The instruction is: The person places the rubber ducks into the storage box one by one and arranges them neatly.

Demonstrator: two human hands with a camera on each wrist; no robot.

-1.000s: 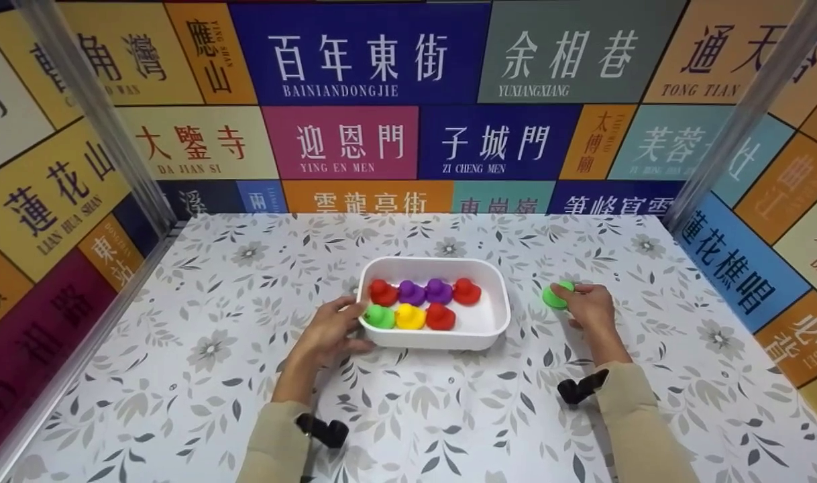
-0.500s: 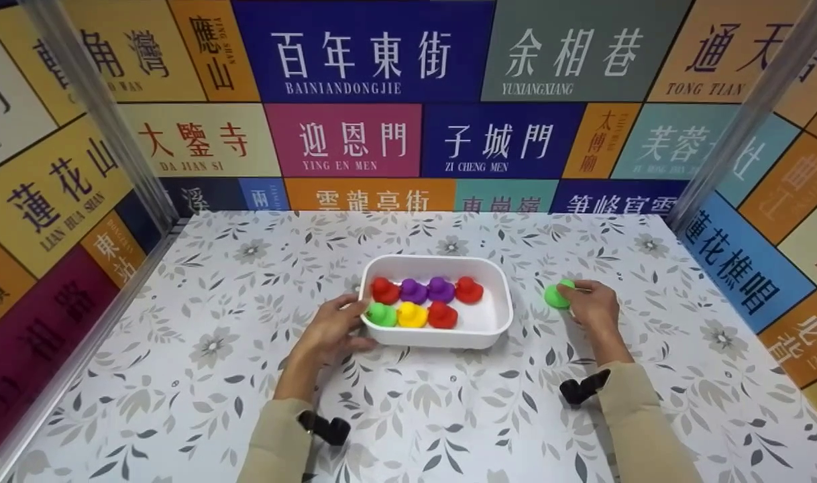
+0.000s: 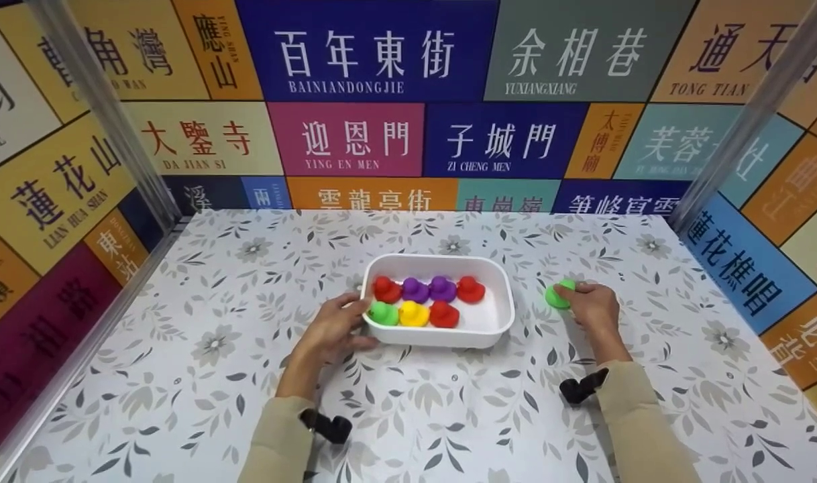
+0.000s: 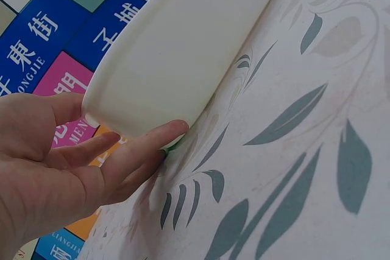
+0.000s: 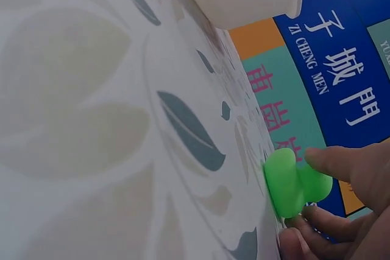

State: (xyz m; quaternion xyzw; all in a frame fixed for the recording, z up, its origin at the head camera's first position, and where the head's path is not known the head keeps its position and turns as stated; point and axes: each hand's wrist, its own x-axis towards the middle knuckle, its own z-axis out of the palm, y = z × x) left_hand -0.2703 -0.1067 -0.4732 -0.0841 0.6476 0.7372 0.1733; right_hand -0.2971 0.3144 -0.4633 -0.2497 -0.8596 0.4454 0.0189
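Note:
A white tray (image 3: 449, 338) stands on the table. Small toy ducks lie inside in two rows: red (image 3: 471, 289), purple (image 3: 443, 288), yellow (image 3: 413, 314) and green ones. My left hand (image 3: 338, 323) grips the tray's left end; in the left wrist view its fingers (image 4: 146, 141) lie along the tray's outer wall, with the thumb at the rim. Right of the tray, my right hand (image 3: 595, 310) pinches another green toy duck (image 3: 557, 295). Close to the tabletop, this duck (image 5: 283, 184) sits between thumb and fingers in the right wrist view.
A white cloth with grey leaves and flowers covers the table (image 3: 422, 416). Panels with Chinese place names (image 3: 355, 54) form walls behind and at both sides. Clear upright strips (image 3: 724, 134) mark the corners. Each wrist wears a small black camera (image 3: 583, 388).

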